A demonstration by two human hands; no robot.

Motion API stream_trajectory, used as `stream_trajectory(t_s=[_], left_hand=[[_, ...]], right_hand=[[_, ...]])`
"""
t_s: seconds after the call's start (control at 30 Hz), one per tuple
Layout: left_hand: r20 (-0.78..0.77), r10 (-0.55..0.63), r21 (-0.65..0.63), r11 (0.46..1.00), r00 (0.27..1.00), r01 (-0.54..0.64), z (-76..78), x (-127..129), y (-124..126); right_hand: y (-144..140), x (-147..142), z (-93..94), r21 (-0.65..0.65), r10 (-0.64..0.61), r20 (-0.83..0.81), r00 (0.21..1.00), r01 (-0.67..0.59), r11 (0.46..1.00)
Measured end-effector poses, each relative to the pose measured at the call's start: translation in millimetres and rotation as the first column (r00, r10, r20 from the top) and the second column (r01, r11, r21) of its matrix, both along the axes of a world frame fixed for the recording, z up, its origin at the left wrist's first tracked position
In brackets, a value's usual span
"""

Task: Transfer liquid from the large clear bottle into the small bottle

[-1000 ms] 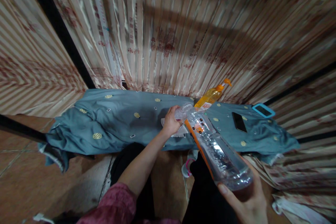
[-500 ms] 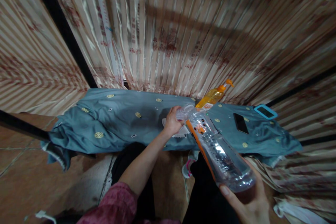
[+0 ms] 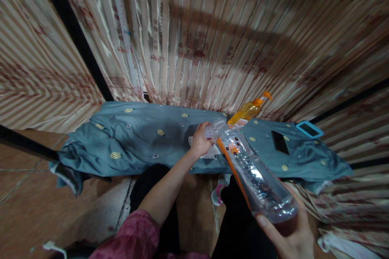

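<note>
– What is the big bottle (image 3: 255, 174) made of?

– I see clear plastic, shiny and smooth, with an orange paper-like label. The small orange bottle (image 3: 246, 112) behind it is shiny plastic too.

– And the blue cover (image 3: 142, 145)?

– That is soft cloth, matt, a bit wrinkled, with little gold dots sewn on. The curtain (image 3: 212, 40) looks like glossy satin cloth. The phone (image 3: 280, 142) has a smooth, dark, glassy face. I see the floor (image 3: 33, 210) as hard brown tile.

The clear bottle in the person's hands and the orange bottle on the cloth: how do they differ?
The clear bottle looks colourless; the orange bottle is orange-yellow. The clear bottle is tilted in the air, base in the right hand, left hand at its neck; the orange bottle sits untouched on the blue cloth. The orange bottle has a pump top; the clear bottle's top is hidden. Both look plastic.
</note>
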State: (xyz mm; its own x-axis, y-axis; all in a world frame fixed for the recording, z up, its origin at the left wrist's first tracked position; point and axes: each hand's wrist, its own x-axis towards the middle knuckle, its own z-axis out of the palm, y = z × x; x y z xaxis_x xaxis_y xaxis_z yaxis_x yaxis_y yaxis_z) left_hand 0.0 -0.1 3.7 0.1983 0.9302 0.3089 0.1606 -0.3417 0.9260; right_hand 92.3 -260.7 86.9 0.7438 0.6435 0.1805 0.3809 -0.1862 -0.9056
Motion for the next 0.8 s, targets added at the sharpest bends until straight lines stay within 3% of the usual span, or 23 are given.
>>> stream_trajectory(t_s=[0.4, 0.6, 0.8], left_hand=[[-0.020, 0.007, -0.002, 1.000, 1.000, -0.007, 2.6, -0.6, -1.1], [-0.026, 0.010, 0.010, 1.000, 1.000, -0.010, 1.9, 0.2, -1.2], [-0.040, 0.011, 0.006, 1.000, 0.999, -0.010, 3.9, -0.4, -1.8]], right_hand=[[-0.9, 3.7, -1.2, -0.006, 0.017, 0.100, 0.995, -0.016, 1.000], [-1.4, 1.1, -0.9, -0.016, -0.014, -0.056, 0.998, 0.013, 1.000], [-0.1, -0.6, -0.3, 0.015, -0.019, -0.069, 0.997, 0.020, 1.000]])
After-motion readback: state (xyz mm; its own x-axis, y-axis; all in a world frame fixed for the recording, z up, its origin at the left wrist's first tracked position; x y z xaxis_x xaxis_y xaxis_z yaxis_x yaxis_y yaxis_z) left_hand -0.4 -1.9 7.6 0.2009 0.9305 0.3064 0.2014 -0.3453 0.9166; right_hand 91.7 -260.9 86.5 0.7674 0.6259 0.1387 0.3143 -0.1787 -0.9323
